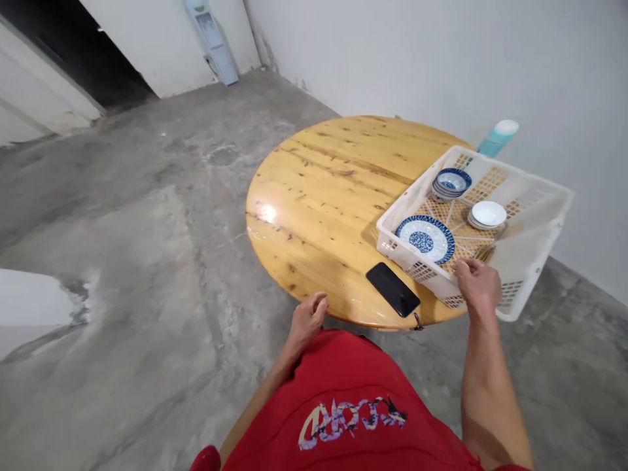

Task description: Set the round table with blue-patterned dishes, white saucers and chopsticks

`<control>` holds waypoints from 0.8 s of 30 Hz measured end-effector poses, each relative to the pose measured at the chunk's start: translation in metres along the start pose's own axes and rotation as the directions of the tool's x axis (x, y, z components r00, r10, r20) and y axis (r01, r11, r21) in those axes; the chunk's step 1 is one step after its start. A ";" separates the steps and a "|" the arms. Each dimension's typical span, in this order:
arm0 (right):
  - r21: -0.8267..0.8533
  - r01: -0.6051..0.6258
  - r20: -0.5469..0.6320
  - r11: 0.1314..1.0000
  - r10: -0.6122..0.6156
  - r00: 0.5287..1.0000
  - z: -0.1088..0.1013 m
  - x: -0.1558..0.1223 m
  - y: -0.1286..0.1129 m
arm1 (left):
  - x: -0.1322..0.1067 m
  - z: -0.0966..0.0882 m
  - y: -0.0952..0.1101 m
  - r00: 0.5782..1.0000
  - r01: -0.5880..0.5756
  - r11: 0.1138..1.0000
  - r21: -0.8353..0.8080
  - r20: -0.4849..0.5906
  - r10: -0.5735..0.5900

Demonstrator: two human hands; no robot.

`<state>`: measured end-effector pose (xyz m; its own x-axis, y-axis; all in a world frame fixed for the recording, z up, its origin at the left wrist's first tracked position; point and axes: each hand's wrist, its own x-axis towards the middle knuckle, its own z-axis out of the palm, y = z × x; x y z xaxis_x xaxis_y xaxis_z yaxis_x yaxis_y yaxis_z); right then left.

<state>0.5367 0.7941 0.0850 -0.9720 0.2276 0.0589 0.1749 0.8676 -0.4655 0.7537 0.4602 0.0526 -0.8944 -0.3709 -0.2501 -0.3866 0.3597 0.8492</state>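
Note:
My right hand (478,284) is over the near side of a white plastic basket (532,275), its fingers curled together; what they hold, if anything, is hidden. Just beyond it, some thin brown sticks (485,252) lie in the basket. Also inside are blue-and-white plates (426,239), stacked blue-patterned bowls (451,183) and a small stack of white dishes (488,214). At the table's near edge rests my left hand (309,317), fingers loosely curled with nothing visible in them.
The basket overhangs the right side of a round wooden table (324,190). A black phone (392,289) lies near the front edge, with a small dark object (418,322) beside it. Behind the basket stands a blue bottle with a white top (498,139). A water dispenser (213,42) stands by the wall.

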 end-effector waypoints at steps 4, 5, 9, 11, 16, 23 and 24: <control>-0.047 -0.109 -0.017 0.993 0.109 0.994 0.002 0.002 -0.001 | 0.017 -0.033 -0.021 0.999 0.016 0.997 -0.077 -0.026 -0.018; -0.059 -0.121 -0.026 0.991 0.119 0.993 0.002 0.003 0.000 | 0.021 -0.040 -0.024 1.000 0.012 0.996 -0.089 -0.026 -0.014; -0.064 -0.187 -0.038 0.980 0.185 0.982 0.005 0.006 0.003 | 0.032 -0.060 -0.034 1.000 -0.013 0.995 -0.101 -0.013 0.011; -0.088 -0.229 -0.021 0.969 0.228 0.973 0.006 0.009 0.003 | 0.036 -0.067 -0.038 1.000 -0.021 0.996 -0.089 0.007 0.022; -0.229 -0.310 0.070 0.923 0.334 0.940 0.002 0.005 -0.013 | 0.041 -0.075 -0.051 0.993 -0.049 0.995 -0.081 0.101 0.057; -0.217 -0.362 -0.004 0.907 0.370 0.929 -0.005 -0.003 -0.043 | 0.056 -0.063 -0.062 0.971 0.069 0.973 -0.222 0.237 -0.015; -0.206 -0.376 -0.017 0.904 0.381 0.924 -0.005 -0.002 -0.043 | 0.059 -0.060 -0.061 0.968 0.077 0.971 -0.225 0.251 -0.019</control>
<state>0.5317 0.7585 0.1089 -0.8293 0.5483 -0.1079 0.5557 0.7893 -0.2612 0.7380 0.3653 0.0141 -0.9149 -0.1510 -0.3744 -0.3937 0.1286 0.9102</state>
